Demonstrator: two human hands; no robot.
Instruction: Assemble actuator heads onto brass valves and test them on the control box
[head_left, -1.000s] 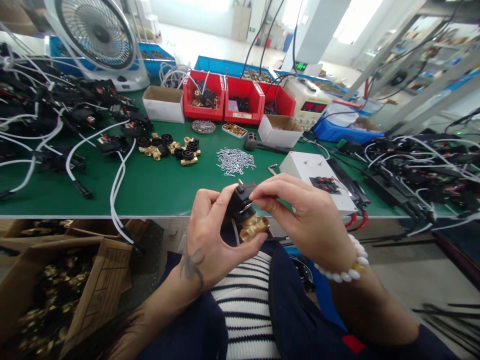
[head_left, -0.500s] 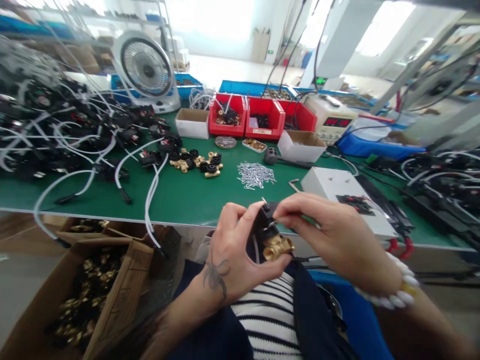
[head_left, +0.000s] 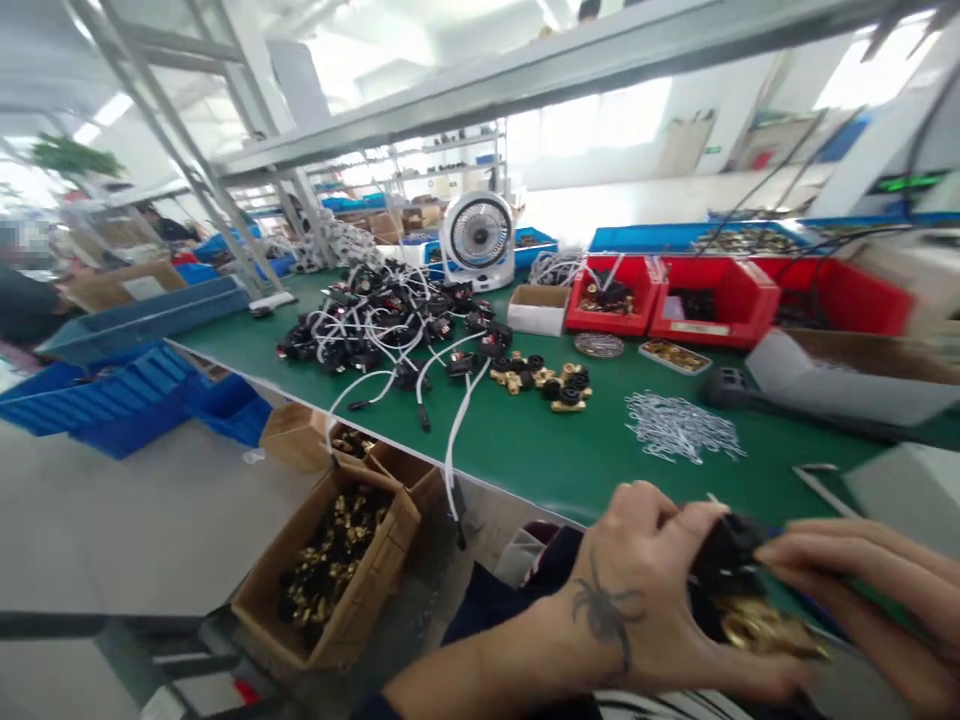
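At the lower right, both my hands hold one small assembly: a brass valve body [head_left: 772, 632] with a black part [head_left: 729, 560] on top. My left hand [head_left: 645, 590] is wrapped round it from the left, thumb on the black part. My right hand [head_left: 870, 580] pinches the black part from the right with its fingertips; only its fingers show at the frame edge. On the green table [head_left: 525, 440] lie a pile of small metal clips [head_left: 679, 427], a cluster of brass and black fittings [head_left: 544, 380], and a heap of black units with white cables [head_left: 382, 320].
A cardboard box of brass parts [head_left: 330, 570] stands on the floor under the table's near edge. Red bins [head_left: 675, 290], a white box [head_left: 536, 310] and a fan [head_left: 480, 235] line the table's back. Blue crates [head_left: 112, 400] lie at left. A person [head_left: 26, 290] is at the far left.
The view has swung left and up, so my hands and the assembly now sit at the lower right. Both hands keep their grip on the assembly.
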